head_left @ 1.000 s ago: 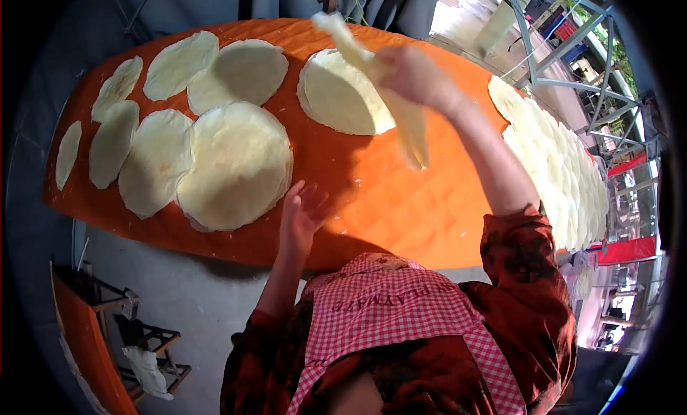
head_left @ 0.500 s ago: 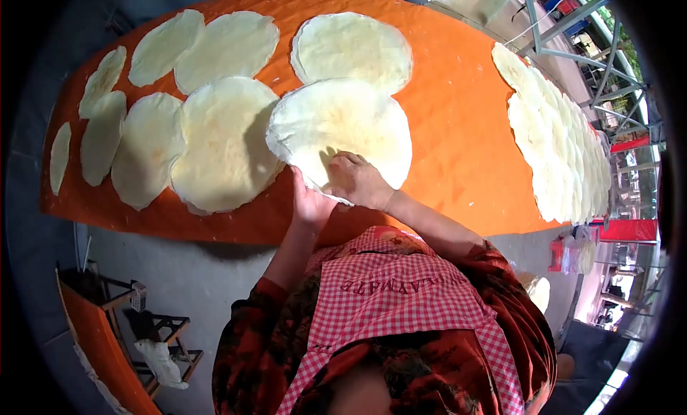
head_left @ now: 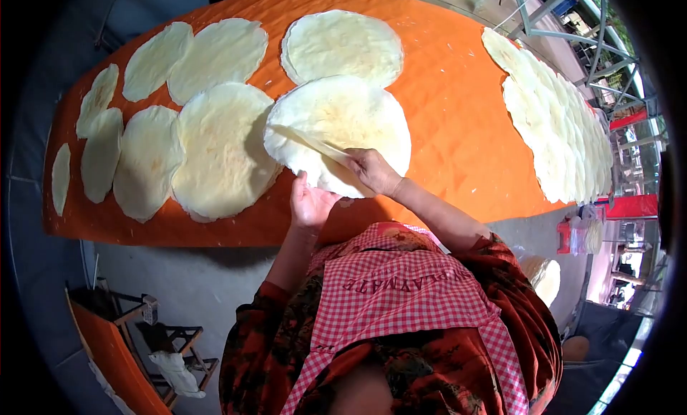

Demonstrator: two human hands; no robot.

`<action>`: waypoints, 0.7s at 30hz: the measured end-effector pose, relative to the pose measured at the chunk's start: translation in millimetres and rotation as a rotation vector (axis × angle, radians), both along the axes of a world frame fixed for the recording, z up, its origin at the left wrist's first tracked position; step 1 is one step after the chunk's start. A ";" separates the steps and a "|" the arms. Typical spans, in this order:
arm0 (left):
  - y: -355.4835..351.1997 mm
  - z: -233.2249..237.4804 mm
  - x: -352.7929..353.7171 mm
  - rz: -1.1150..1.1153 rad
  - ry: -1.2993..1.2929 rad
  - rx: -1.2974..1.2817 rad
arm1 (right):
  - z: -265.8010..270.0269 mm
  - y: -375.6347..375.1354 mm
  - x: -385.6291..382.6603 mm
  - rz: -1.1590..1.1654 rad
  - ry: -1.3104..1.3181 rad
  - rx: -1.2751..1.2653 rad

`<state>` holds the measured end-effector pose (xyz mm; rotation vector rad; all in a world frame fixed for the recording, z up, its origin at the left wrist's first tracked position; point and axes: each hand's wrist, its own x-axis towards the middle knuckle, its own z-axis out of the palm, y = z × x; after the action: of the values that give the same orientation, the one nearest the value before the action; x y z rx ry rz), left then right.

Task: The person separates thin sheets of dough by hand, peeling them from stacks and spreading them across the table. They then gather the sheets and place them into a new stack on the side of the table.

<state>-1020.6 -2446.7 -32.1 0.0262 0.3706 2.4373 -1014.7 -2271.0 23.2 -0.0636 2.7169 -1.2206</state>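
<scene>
A stack of thin round flatbreads (head_left: 351,114) lies on the orange cloth right in front of me. My right hand (head_left: 373,171) pinches the near edge of the top flatbread, which is lifted and folded back as a narrow flap pointing left. Beside the stack's near-left edge, my left hand (head_left: 313,204) is turned palm up with its fingers stretched out, fingertips right at the rim. Behind this stack, another round stack of flatbreads (head_left: 342,46) partly meets it.
Several more flatbreads (head_left: 222,150) lie spread over the left of the orange-covered table (head_left: 458,128). Overlapping rows of flatbreads (head_left: 551,121) cover its right end. A small dark frame stool (head_left: 179,350) stands on the floor at lower left.
My right hand has moved slightly up and right, drawing the top flatbread's edge up into a flap. My left hand has come away from the edge, its fingers loosened.
</scene>
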 end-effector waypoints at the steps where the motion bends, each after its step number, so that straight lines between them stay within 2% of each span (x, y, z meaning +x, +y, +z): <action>1: 0.4 1.0 0.0 0.015 -0.012 -0.008 | 3.8 -3.5 3.2 0.016 0.024 -0.013; 2: 0.3 2.2 1.2 0.029 -0.026 -0.016 | 5.0 -6.2 6.8 0.032 0.046 -0.026; 5: -0.8 4.5 0.5 0.001 0.019 0.044 | -5.3 -4.0 10.3 0.210 0.315 0.196; 6: -1.5 -0.6 -0.7 -0.007 0.003 0.075 | -3.1 -3.6 10.8 0.226 0.305 0.188; 9: -1.1 -3.7 2.7 -0.026 -0.008 0.129 | 9.2 3.4 2.3 0.207 -0.065 0.000; 10: 0.7 -5.2 5.1 0.000 0.042 0.039 | 6.3 5.8 2.4 0.142 -0.103 -0.122; 12: 5.0 -10.6 12.6 0.048 0.137 -0.145 | 4.0 14.3 -4.5 0.097 -0.255 -0.205; 14: 7.2 -22.9 15.2 0.071 0.162 -0.202 | 1.6 19.3 -4.0 0.054 -0.377 -0.298; 17: 10.3 -22.1 10.9 0.105 0.184 -0.211 | 8.5 24.8 9.1 0.317 0.004 -0.026; 18: 11.4 -8.4 7.7 0.110 0.183 -0.242 | 9.6 28.8 10.1 0.368 0.028 0.044; 21: 12.6 -1.4 6.9 0.115 0.120 -0.265 | 7.7 36.3 13.7 0.316 -0.092 -0.101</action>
<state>-1013.6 -2434.1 -33.5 0.0367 0.7658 2.4855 -1001.0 -2234.7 30.9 -0.4211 2.4464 -1.2295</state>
